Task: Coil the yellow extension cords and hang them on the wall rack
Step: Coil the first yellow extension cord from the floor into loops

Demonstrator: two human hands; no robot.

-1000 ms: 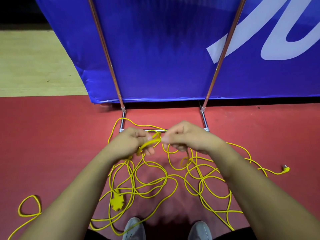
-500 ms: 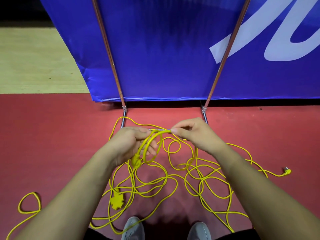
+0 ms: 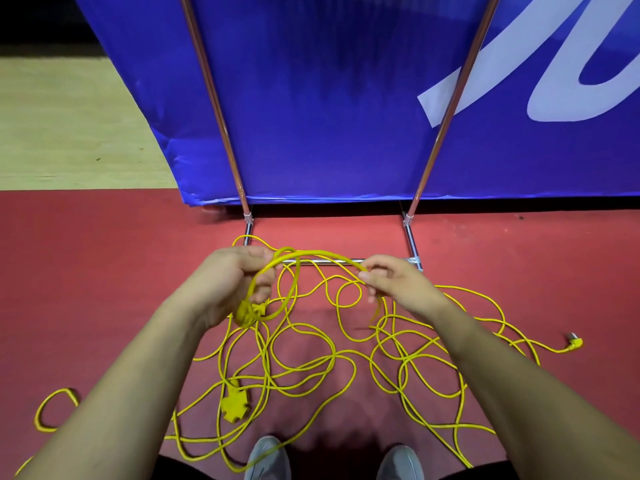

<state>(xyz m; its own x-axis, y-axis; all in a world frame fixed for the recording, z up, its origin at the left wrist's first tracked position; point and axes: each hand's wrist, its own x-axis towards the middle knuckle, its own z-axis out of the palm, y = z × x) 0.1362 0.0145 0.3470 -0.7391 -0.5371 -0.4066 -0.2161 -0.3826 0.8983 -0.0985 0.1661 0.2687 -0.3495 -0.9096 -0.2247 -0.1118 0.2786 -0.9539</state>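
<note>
Even, fairly bright indoor light; black corner at eleven o'clock, soft shadow on the red floor (image 3: 349, 445) at six, edges fisheye-bowed.

A blue banner (image 3: 329, 98) stands beyond the fingers (image 3: 375, 275), filling the far side of the view, its lower edge just off the ground. White lettering (image 3: 561, 112) curves across it, far beyond the fingers and to their right. Under and all around the fingers lies a red floor (image 3: 104, 271), with a small dark speck (image 3: 521, 217) beyond them to the right. Far off to their left, a pale wooden floor (image 3: 69, 133) meets the red in a straight line. Nearer than the fingers, at the bottom edge, show the toes of two grey shoes (image 3: 266, 459).
</note>
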